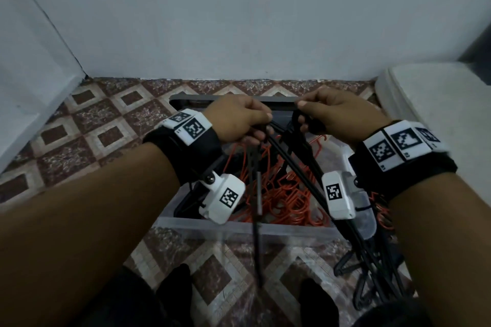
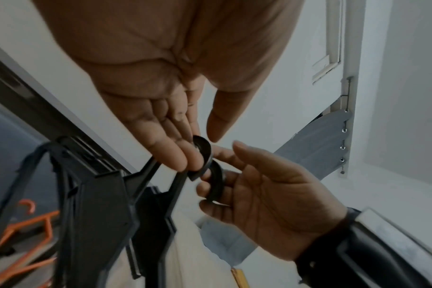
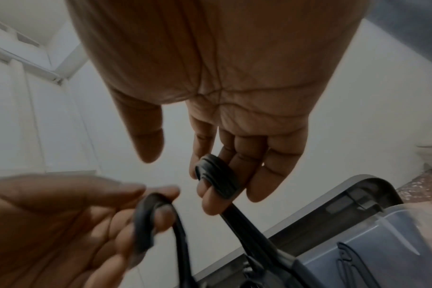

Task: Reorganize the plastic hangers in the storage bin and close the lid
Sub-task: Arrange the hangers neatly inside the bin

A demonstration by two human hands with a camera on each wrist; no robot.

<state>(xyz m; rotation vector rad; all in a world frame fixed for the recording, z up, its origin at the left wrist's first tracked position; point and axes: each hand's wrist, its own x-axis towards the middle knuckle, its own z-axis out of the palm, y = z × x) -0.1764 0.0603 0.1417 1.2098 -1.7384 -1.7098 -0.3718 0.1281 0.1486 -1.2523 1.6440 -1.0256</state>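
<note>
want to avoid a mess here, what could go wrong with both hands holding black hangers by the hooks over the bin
1. The left hand and right hand each hold black hangers only by fingers curled through the hooks; one could slip off.
2. The dangling arms may snag the orange hangers tangled in the storage bin when lowered.
3. More black hangers on the floor beside the bin could be stepped on.
</note>
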